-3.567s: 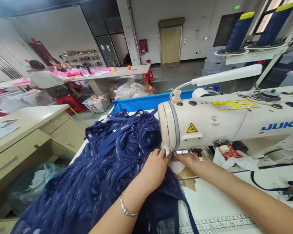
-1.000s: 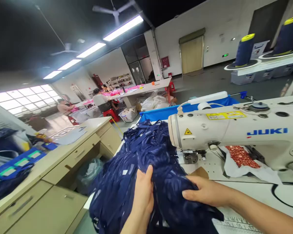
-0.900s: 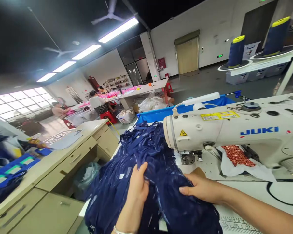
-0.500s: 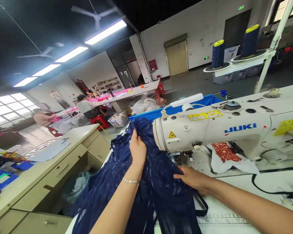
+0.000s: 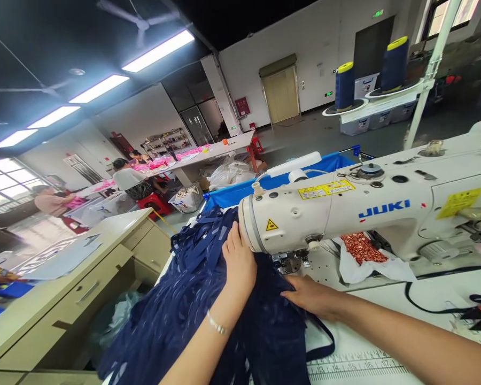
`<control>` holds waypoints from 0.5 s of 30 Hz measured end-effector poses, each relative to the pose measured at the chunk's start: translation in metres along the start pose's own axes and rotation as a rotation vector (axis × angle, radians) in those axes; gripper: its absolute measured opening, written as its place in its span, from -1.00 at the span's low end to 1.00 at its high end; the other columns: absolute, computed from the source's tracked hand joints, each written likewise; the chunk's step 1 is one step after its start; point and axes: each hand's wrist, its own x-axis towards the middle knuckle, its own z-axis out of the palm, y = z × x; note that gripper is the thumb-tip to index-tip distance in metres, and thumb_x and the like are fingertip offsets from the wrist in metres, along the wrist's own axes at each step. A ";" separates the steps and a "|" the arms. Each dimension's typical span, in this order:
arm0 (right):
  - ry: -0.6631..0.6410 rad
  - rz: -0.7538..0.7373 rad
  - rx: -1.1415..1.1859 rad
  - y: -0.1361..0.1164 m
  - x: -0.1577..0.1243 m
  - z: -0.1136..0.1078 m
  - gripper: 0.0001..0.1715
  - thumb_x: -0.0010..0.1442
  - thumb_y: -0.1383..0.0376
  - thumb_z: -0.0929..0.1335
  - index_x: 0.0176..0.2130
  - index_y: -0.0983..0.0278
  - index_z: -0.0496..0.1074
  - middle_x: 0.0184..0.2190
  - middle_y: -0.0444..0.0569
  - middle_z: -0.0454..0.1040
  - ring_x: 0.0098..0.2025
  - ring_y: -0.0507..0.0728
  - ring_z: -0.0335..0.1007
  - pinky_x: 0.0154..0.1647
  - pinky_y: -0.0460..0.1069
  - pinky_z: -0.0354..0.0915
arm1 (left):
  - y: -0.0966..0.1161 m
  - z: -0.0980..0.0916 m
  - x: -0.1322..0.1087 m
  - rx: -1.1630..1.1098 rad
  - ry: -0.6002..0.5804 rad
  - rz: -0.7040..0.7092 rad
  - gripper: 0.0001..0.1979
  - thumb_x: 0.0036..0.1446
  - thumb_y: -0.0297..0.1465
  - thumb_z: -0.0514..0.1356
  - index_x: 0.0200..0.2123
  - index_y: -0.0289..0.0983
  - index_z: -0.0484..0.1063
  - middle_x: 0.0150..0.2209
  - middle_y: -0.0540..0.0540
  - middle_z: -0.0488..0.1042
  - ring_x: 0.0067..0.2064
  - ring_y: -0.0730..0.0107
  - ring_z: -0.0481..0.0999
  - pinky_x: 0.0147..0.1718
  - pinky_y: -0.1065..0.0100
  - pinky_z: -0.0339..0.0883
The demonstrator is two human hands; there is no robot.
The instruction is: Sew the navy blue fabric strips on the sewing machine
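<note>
"What's held?"
"From here I see the right hand (image 5: 310,295) pinching navy cloth (image 5: 196,280); the left hand (image 5: 241,263) rests on it, its grip I can't tell."
"Lying where?"
"Heaped on the counter (image 5: 393,296), beside the sewing machine (image 5: 332,214)."

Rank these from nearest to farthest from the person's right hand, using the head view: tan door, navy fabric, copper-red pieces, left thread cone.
1. Navy fabric: at the right hand, spreading to its left.
2. Copper-red pieces: beyond the hand, to its right.
3. Left thread cone: raised behind the sewing machine.
4. Tan door: across the room.
</note>
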 end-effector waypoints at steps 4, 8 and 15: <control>0.028 -0.009 -0.181 -0.006 -0.002 0.001 -0.74 0.18 0.35 0.31 -0.12 0.21 0.48 -0.20 -0.06 0.52 -0.07 0.20 0.44 -0.07 0.01 0.32 | 0.004 -0.010 -0.033 0.093 -0.446 0.157 -0.62 0.27 -0.50 0.06 0.14 -0.32 0.38 0.15 -0.31 0.34 0.13 -0.07 0.34 0.12 -0.04 0.26; -0.024 -0.082 -0.347 -0.007 -0.001 -0.008 -0.83 0.23 0.21 0.31 -0.22 0.24 0.43 -0.27 -0.07 0.50 -0.19 0.18 0.41 -0.19 -0.01 0.30 | -0.012 -0.010 -0.039 0.070 -0.645 0.312 -0.42 0.18 -0.66 -0.04 0.23 -0.22 0.33 0.16 -0.19 0.36 0.10 0.06 0.35 0.08 0.15 0.33; 0.114 -0.213 -0.606 -0.021 0.012 -0.047 -0.65 0.32 0.16 0.22 -0.18 0.28 0.51 -0.24 0.02 0.56 -0.14 0.23 0.46 -0.10 0.04 0.29 | -0.030 -0.003 -0.023 -0.129 -0.589 0.553 -0.44 0.17 -0.69 -0.09 0.15 -0.27 0.41 0.17 -0.15 0.36 0.14 0.17 0.35 0.16 0.22 0.29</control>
